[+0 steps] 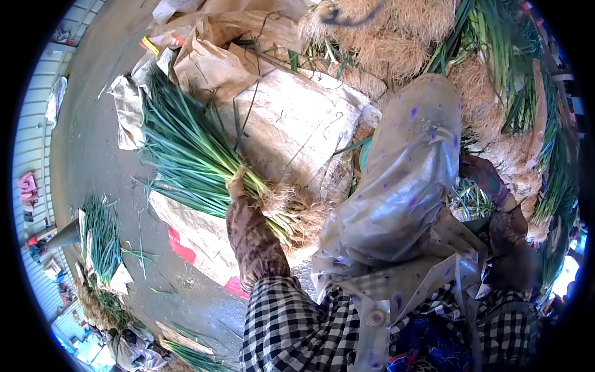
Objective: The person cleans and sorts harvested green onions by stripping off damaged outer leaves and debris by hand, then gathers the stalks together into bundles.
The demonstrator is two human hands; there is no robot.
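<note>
We note plastic apron (409,167) over our knee. Left hand (237,188) grasping onion bunch (189,139) just above roots (279,197); bunch over sacking (297,111). Right hand (484,177) right of apron, grip: we cannot tell. Farther: root heap (403,46), floor (87,130), pale wall (31,130).

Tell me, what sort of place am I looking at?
Probably a shed where onion-like greens are handled. The left hand grips a leafy bunch, shaggy-rooted bundles are piled ahead, and a pale panelled wall stands at the picture's left edge.
</note>
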